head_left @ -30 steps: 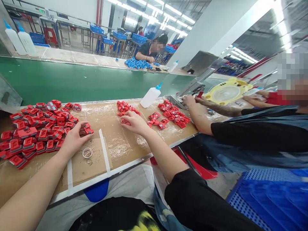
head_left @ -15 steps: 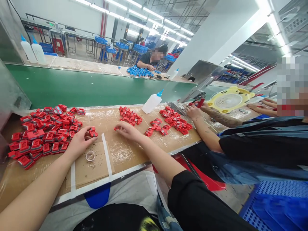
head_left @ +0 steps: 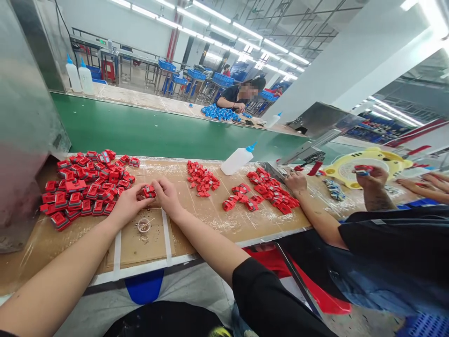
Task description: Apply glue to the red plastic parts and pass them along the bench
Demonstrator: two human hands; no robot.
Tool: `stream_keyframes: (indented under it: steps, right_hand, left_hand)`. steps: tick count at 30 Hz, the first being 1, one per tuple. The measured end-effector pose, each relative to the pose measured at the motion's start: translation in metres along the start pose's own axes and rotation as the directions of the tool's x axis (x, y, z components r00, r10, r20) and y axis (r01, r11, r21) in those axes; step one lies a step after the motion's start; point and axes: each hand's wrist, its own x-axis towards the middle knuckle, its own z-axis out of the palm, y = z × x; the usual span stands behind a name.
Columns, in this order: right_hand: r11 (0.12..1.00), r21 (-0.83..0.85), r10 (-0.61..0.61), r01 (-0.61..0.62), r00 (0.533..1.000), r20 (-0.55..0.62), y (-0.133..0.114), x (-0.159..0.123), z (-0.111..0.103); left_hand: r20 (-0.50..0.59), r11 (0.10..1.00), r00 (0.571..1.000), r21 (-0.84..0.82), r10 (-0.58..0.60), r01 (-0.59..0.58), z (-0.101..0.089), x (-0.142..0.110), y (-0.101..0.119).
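My left hand [head_left: 129,206] is closed on a red plastic part [head_left: 149,191] with a grey band, held above the cardboard work surface. The thumb and fingers of my right hand [head_left: 168,196] are pinched together against the right side of that part. The small red piece seen in these fingers earlier is now hidden by them. Left of my hands lies a big heap of similar red-and-grey parts [head_left: 84,187]. Beyond my right hand is a pile of small red pieces [head_left: 202,179]. A small round cup [head_left: 143,225] with a thin stick stands just below my hands.
A white bottle with a blue tip [head_left: 236,161] leans behind the red piles. More red parts [head_left: 273,189] lie to the right, near a co-worker's hand [head_left: 297,182] and a yellow fan [head_left: 368,164]. A green conveyor belt [head_left: 140,126] runs behind the bench.
My right hand has moved left and in, from near the small red pile to the part in my left hand. The co-worker's other hand now holds up a red part. The view has shifted.
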Motion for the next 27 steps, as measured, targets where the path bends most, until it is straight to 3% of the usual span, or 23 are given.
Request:
stream_keyframes:
  steps: [5,10,13,16,22,25,27]
  right_hand:
    - [0.997,0.032,0.062,-0.065,0.995,0.083,0.006,-0.003,-0.003]
    - [0.991,-0.122,-0.036,0.056,0.987,0.156,0.006,-0.008,-0.013]
    - [0.998,-0.051,-0.024,0.036,0.975,0.220,0.006,-0.009,-0.019]
    - [1.000,0.003,-0.007,0.006,0.951,0.309,0.006,-0.008,-0.026]
    - [0.972,-0.112,-0.141,0.208,0.890,0.433,0.006,-0.002,-0.035]
    - [0.956,-0.134,-0.184,0.261,0.889,0.420,0.009,-0.002,-0.031]
    - [0.947,-0.134,-0.225,0.291,0.901,0.371,0.010,-0.002,-0.028]
  left_hand:
    - [0.044,0.997,0.998,0.049,0.054,-0.056,0.000,-0.003,0.002]
    - [0.070,1.000,0.997,-0.017,0.025,-0.024,0.001,-0.003,0.003]
    - [0.097,0.997,0.995,-0.075,-0.020,0.027,-0.001,-0.004,0.004]
    - [0.106,0.998,0.994,-0.068,0.003,0.005,-0.003,-0.004,0.004]
    - [0.162,0.998,0.986,0.038,0.037,-0.044,-0.007,-0.001,0.005]
    - [0.149,0.995,0.988,0.084,0.049,-0.062,-0.006,0.001,0.006]
    - [0.141,1.000,0.990,0.007,0.018,-0.019,-0.006,0.001,0.006]
